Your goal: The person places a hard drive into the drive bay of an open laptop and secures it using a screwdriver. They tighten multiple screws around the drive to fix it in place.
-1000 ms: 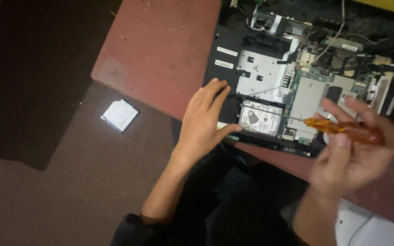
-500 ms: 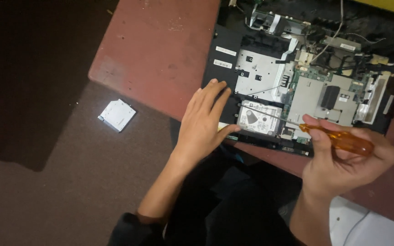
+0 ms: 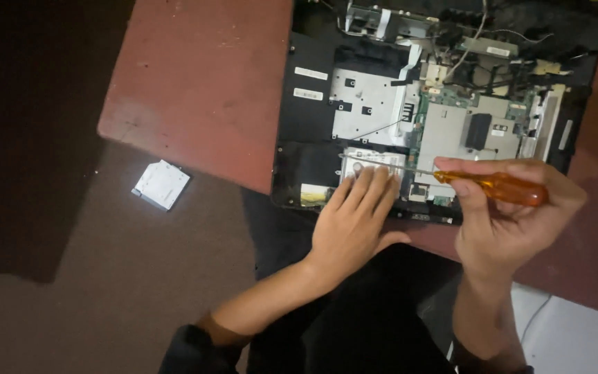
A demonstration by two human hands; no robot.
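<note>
An opened black laptop chassis [image 3: 313, 118] lies on a reddish-brown table [image 3: 202, 76], its metal plates and green circuit board [image 3: 461, 128] exposed. My left hand [image 3: 354, 225] rests flat on the silver hard drive [image 3: 368, 161] at the chassis's near edge, fingers spread. My right hand [image 3: 506, 221] grips a screwdriver with an orange translucent handle [image 3: 500, 187]. Its thin shaft [image 3: 389, 165] reaches left across the drive, just above my left fingertips.
A flat white-silver optical drive [image 3: 161, 184] lies on the brown floor left of the table. Loose cables [image 3: 479, 34] run along the chassis's far edge. A white surface [image 3: 576, 332] shows at the lower right. A dark shadow covers the left side.
My left hand slid right from the chassis's left edge onto the hard drive. The screwdriver has swung level, its tip now over the drive. The view shifted left.
</note>
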